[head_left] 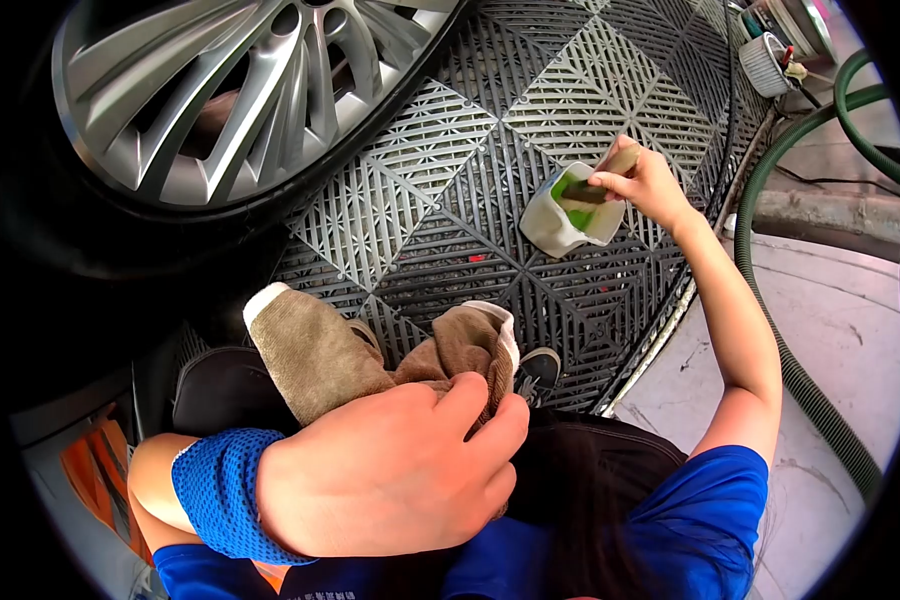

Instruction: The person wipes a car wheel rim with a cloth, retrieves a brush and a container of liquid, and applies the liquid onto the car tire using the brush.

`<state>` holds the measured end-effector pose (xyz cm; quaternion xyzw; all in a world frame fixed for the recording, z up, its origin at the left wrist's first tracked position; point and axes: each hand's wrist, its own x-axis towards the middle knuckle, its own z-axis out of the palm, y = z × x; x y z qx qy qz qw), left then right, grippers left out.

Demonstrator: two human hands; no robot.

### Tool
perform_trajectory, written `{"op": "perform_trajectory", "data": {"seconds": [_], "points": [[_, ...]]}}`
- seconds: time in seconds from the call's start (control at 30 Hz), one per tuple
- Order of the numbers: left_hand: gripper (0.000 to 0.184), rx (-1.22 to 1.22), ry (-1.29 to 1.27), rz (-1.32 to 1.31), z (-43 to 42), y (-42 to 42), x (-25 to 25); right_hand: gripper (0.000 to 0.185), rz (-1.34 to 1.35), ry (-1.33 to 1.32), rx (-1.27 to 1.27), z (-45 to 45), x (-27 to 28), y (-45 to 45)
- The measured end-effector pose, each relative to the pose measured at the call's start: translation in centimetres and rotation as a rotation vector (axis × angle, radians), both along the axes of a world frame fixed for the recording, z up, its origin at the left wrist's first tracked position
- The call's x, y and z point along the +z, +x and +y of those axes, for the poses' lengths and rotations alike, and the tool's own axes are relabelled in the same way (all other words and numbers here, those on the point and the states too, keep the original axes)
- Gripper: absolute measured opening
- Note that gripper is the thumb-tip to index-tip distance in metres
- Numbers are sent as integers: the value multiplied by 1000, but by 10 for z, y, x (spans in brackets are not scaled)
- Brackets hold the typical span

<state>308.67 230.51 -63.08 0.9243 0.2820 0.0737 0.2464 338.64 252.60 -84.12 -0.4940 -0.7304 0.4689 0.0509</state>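
Note:
My left hand [390, 465] is closed around a brown cloth [315, 350] with white edging, close to my body. The cloth hangs in folds on both sides of my fingers. Out at arm's length, my right hand [645, 190] grips a flat brush [620, 162] by its light handle. The brush's dark lower end reaches into a cut-open white plastic container [550, 225]. Bright green liquid [577, 215] shows inside, and the bristle tips are hard to make out. The container stands on the floor grating, its opening tilted toward my right hand.
A silver alloy wheel [220, 100] with a black tyre [370, 150] fills the upper left. Grey and black grating tiles [450, 230] cover the floor. A green ribbed hose [770, 320] curves along the right. Behind it stands a white tub [765, 65]. My shoe [540, 370] is below.

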Motion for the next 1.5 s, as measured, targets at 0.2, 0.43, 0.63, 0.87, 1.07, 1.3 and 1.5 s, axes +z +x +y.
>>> {"op": "perform_trajectory", "data": {"seconds": [0.2,0.43,0.63,0.87,1.07,1.3,1.5], "points": [[19,-24,-19,20,1,-2,2,32,-15,232,-62,-1,-7,-2],[18,-3,-22,4,-1,-2,1,29,200,-464,-159,15,-20,20],[18,-4,-10,5,1,-3,1,35,144,-480,-295,14,-24,17],[19,20,-31,-7,1,-4,1,32,170,-492,-345,14,-25,16],[18,11,-41,-2,0,-4,0,31,152,-498,-371,15,-24,15],[18,27,-16,-12,-1,-4,-1,27,151,-347,-329,14,-14,16],[19,23,-45,-26,-4,-4,0,22,68,-17,-117,3,11,4]]}}
